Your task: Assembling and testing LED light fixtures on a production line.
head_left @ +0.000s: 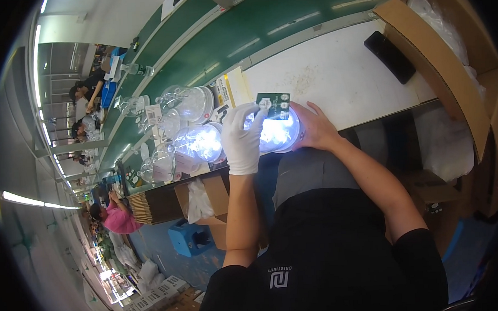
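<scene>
A clear, round plastic lamp (pixel 278 133), glowing bright white, is between my hands at the bench's near edge. My right hand (pixel 319 129), bare, curves round its right side with the thumb and fingers on the rim. My left hand (pixel 240 138) wears a white glove, its fingers bent at the left edge of a dark green printed card (pixel 274 105) lying against the lamp's upper side. The glove hides part of the lamp's left side. Just left of it, another lit clear lamp (pixel 205 143) rests among several unlit clear lamps (pixel 188 104) with tags.
A black phone (pixel 390 57) lies on the white board (pixel 334 68), near a large cardboard box (pixel 430 53) with plastic bags. Yellow-and-white printed packaging (pixel 230 88) lies behind the lamps. Below the bench are an open carton (pixel 220 193) and a blue stool (pixel 187 237). Co-workers sit far left.
</scene>
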Demonstrator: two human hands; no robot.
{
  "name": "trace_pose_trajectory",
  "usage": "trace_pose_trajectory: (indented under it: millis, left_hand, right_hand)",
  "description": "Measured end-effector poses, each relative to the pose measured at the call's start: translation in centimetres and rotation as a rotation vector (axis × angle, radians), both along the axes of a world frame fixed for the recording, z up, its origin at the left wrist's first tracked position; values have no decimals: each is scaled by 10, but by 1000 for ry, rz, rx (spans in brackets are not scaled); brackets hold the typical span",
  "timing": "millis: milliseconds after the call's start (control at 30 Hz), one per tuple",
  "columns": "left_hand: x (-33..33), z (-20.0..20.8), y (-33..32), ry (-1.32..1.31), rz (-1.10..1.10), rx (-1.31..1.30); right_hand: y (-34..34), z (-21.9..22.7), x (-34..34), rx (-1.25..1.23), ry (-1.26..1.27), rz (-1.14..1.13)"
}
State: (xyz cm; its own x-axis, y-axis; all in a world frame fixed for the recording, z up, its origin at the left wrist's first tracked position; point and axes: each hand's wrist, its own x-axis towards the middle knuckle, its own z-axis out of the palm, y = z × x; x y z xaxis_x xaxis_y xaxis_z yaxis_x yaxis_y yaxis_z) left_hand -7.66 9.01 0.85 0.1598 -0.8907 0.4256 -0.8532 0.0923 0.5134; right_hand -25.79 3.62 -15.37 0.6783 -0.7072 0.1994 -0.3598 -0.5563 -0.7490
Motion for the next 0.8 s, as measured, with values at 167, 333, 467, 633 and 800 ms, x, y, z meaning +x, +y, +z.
trace_pose_trajectory:
  millis: [167, 333, 467, 633, 800]
  left_hand:
    - [-5, 4, 7, -174, 318, 123]
    - [-1, 8, 5, -269, 244, 246]
    - [-8, 20, 4, -325, 183, 49]
    - [-9, 32, 4, -372, 70, 264]
    - [0, 27, 10, -375, -41, 247]
  right_hand:
    - [-1, 4, -2, 44, 13, 6]
    - [-1, 3, -4, 19, 3, 9]
    - [-2, 5, -3, 41, 17, 8]
    - [-3, 6, 2, 15, -3, 15]
    - [0, 12, 0, 55, 44, -11]
